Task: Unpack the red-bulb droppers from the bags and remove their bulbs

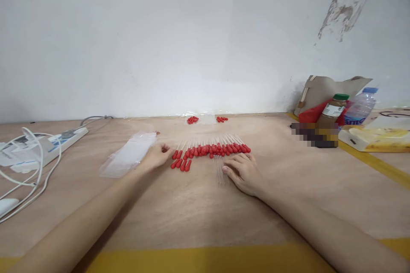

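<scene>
A row of clear glass droppers with red rubber bulbs (211, 150) lies across the middle of the wooden table (198, 209). My left hand (157, 156) rests at the row's left end, fingers curled loosely beside a few red bulbs (181, 164); whether it grips one is unclear. My right hand (242, 171) lies flat with its fingers spread, touching several bare glass tubes (220, 169) just below the row.
A clear plastic bag (128, 158) lies left of my left hand. More red bulbs (192, 119) sit at the back by the wall. A power strip (51, 147) with white cables is far left. Bottles (333, 110), a bag and a yellow packet (378, 138) stand at right.
</scene>
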`<state>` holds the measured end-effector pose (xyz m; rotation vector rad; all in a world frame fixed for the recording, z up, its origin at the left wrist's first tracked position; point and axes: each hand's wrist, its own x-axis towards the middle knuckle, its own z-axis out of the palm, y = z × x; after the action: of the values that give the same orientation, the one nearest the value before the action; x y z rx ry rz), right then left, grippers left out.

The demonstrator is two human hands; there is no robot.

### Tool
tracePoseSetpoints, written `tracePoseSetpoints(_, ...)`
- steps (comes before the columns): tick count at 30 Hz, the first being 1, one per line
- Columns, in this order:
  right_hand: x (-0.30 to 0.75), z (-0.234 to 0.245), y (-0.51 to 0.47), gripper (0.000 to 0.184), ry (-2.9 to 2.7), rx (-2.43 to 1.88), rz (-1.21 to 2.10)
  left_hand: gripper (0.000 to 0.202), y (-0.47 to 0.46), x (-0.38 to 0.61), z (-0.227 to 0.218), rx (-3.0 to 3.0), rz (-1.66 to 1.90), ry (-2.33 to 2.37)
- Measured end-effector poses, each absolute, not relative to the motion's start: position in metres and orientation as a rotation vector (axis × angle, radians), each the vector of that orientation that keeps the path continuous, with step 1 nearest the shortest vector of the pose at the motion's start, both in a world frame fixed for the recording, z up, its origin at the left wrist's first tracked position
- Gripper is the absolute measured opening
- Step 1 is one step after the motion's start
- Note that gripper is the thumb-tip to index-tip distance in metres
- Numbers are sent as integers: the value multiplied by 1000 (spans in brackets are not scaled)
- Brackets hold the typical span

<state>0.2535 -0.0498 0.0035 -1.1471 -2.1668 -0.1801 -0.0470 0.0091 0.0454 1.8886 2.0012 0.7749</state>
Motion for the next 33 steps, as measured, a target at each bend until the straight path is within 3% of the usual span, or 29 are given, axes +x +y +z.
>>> tracePoseSetpoints(7,254,6,-50,23,-2170,-1161,-173,31,29,-37,54,1857,534,1996)
tracePoseSetpoints(14,255,6,-51,20,-2118,-1163,-178,27,9,-53,63,1952,700,1971)
tracePoseSetpoints(18,256,5,-50,45,-1997,-1100,-161,20,-23,-38,59,2275,1026,1733)
tracePoseSetpoints(21,257,7,-51,58,-2004,-988,-210,19,-43,-16,43,2635,1040,1452)
tracePoseSetpoints(33,232,7,-63,20,-2168,-810,-439,12,-53,17,5,2888,1297,928)
